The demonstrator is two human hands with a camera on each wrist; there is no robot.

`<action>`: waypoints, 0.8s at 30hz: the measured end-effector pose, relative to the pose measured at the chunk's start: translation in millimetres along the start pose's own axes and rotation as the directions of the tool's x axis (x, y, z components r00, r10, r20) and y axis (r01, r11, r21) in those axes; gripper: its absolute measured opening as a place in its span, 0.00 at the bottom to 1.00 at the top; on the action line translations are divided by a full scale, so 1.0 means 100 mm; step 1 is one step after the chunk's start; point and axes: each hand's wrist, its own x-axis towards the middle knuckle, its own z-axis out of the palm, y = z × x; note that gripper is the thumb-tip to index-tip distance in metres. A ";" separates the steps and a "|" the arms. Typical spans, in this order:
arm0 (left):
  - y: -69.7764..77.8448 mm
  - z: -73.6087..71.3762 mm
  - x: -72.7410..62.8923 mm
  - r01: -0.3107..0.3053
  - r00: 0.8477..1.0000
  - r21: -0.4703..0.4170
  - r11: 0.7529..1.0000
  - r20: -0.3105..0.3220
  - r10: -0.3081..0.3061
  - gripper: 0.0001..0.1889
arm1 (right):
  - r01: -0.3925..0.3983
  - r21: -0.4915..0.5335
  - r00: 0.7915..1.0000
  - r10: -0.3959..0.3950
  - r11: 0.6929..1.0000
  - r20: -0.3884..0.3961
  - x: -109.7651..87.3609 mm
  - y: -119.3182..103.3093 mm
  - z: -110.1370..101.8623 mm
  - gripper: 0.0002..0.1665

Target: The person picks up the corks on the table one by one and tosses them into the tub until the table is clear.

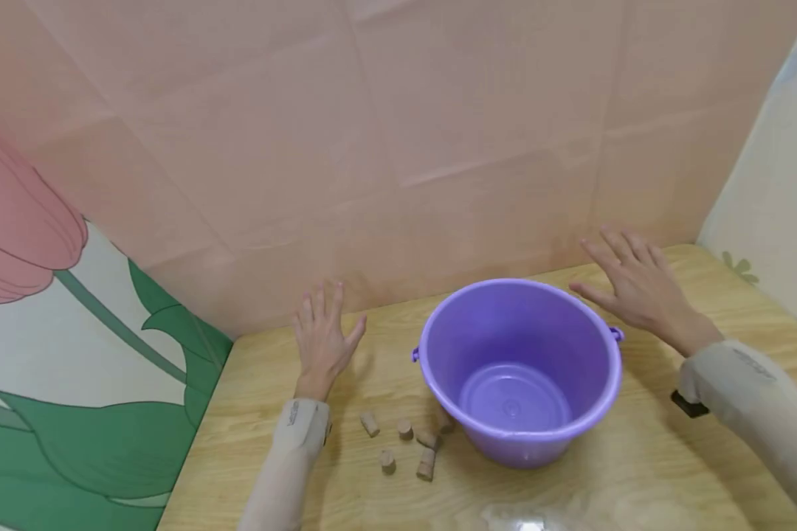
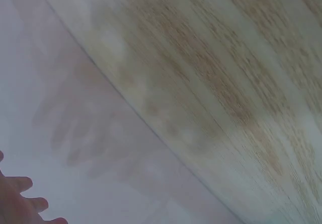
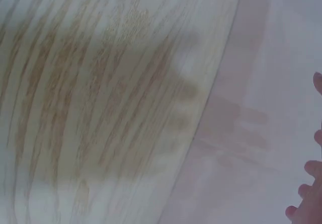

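Observation:
A purple bucket [image 1: 521, 435] stands upright on the wooden table, and nothing shows inside it. Left of its base lie several corks [image 1: 426, 464], one of them partly hidden in the bucket's shadow. My left hand [image 1: 322, 339] hovers to the left of the bucket with its fingers spread, holding nothing. On the other side, my right hand [image 1: 640, 284] is spread beside the rim near the right handle lug, apart from it and holding nothing. Fingertips [image 2: 20, 183] of the left hand show at the corner of the left wrist view; right fingertips [image 3: 313, 168] edge into the right wrist view.
The light wood table [image 1: 252, 413] ends at a pink cloth backdrop [image 1: 372, 184] behind the bucket. A wall with a painted flower [image 1: 119, 442] borders the left side, and a pale wall [image 1: 784, 184] the right.

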 end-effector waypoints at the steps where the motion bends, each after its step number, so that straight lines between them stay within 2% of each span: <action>1: 0.00 -0.01 -0.01 -0.003 1.000 0.004 1.000 0.004 0.003 0.42 | 0.011 0.007 1.000 -0.011 1.000 -0.005 -0.01 -0.02 -0.01 0.48; 11: -0.03 -0.08 -0.09 -0.005 1.000 -0.020 1.000 0.020 0.006 0.41 | 0.063 0.032 0.997 -0.062 0.998 -0.036 -0.09 -0.12 -0.13 0.45; 18: -0.03 -0.12 -0.16 -0.018 1.000 -0.044 0.999 0.023 0.019 0.40 | 0.153 0.010 0.982 -0.151 0.988 -0.112 -0.15 -0.15 -0.16 0.41; 24: -0.02 -0.16 -0.24 -0.034 0.999 -0.043 0.998 0.026 0.035 0.41 | 0.159 0.027 0.984 -0.156 0.987 -0.089 -0.22 -0.18 -0.23 0.40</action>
